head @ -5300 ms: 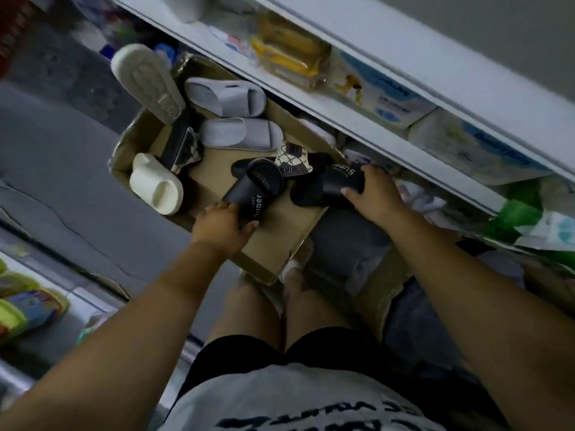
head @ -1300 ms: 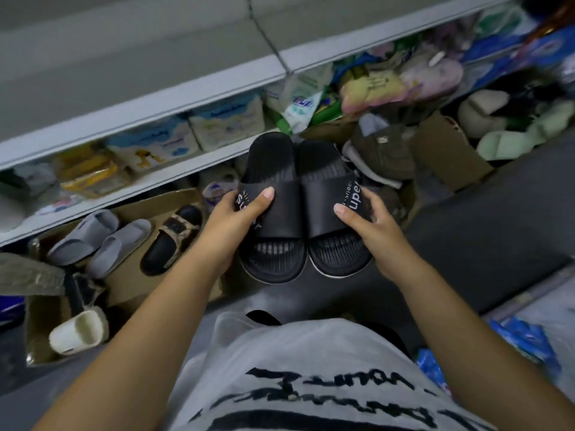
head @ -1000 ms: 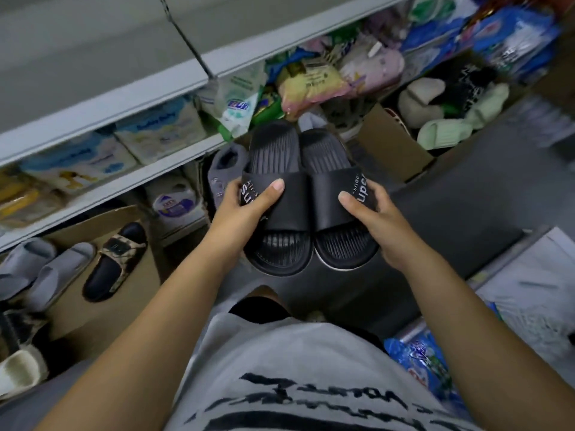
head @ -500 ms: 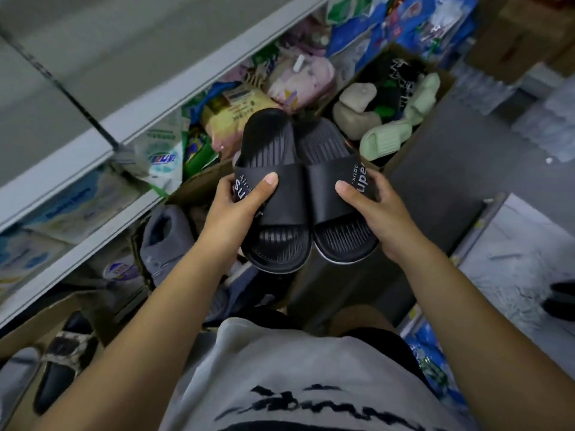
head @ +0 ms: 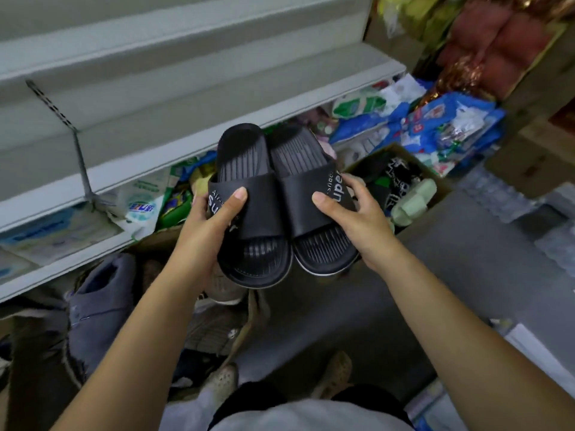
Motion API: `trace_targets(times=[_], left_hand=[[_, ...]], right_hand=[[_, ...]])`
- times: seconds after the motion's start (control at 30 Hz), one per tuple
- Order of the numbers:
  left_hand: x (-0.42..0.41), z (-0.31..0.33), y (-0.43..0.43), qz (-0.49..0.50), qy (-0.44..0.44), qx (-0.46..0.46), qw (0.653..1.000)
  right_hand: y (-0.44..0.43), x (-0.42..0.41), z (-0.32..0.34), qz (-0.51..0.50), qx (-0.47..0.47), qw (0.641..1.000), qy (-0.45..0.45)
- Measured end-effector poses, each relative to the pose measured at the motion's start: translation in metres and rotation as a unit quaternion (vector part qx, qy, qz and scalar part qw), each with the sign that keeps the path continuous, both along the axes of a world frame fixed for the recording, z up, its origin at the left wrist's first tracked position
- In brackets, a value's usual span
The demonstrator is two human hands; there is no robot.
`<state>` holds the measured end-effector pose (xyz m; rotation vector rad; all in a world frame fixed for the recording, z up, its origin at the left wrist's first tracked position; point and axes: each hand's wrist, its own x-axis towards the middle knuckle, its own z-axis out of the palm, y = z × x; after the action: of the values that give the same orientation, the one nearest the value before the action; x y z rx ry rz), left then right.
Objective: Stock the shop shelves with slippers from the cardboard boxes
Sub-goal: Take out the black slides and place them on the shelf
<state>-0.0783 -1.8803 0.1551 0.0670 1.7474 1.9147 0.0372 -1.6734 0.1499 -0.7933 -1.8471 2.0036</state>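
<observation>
Black rubber pair is sitting in both hands. L hand (head: pixel 202 231) is gripping the left slipper (head: pixel 249 213), thumb pressing on the strap, fingers going under the sole and mostly hidden. R hand (head: pixel 357 222) is doing the same on the right slipper (head: pixel 311 194): thumb on the "Super" strap, fingers wrapping the outer edge. Slippers are lying side by side, edges touching, toes pointing to 12 o'clock, held in the air at centre.

Change vs a few sec ago: the pair was being pulled from a floor box. Now it's lifted clear in front of the body and the view is swinging along the aisle, so bare grey shelves (head: pixel 236 85) are filling 10–12 o'clock. Prob the pick is done and placing is coming next; pair isn't on a shelf yet.

Forearms are reaching fwd from 7 and 5 o'clock, wrists angling inward.

Further out, a cardboard box (head: pixel 396 147) w/ a pale green slipper (head: pixel 413 200) is sitting at 2 o'clock, blue packets (head: pixel 435 126) at 1, and a grey soft slipper (head: pixel 99 300) at 8.
</observation>
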Motion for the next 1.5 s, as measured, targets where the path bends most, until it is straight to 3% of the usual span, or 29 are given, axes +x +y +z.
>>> trace_targets(times=[0.37, 0.93, 1.2, 1.5], left_hand=[[-0.023, 0.124, 0.059, 0.170, 0.179, 0.028, 0.969], [-0.147, 0.316, 0.083, 0.227, 0.403, 0.052, 0.885], [-0.239, 0.389, 0.076, 0.172, 0.449, -0.013, 0.877], [-0.329, 0.403, 0.075, 0.180, 0.447, -0.087, 0.872]], right_hand=[[0.084, -0.078, 0.120, 0.137, 0.071, 0.979, 0.136], [0.103, -0.210, 0.315, 0.189, 0.108, 0.926, 0.308], [0.110, -0.311, 0.384, 0.155, 0.148, 0.941, 0.262], [0.108, -0.409, 0.422, 0.177, 0.158, 0.951, 0.198]])
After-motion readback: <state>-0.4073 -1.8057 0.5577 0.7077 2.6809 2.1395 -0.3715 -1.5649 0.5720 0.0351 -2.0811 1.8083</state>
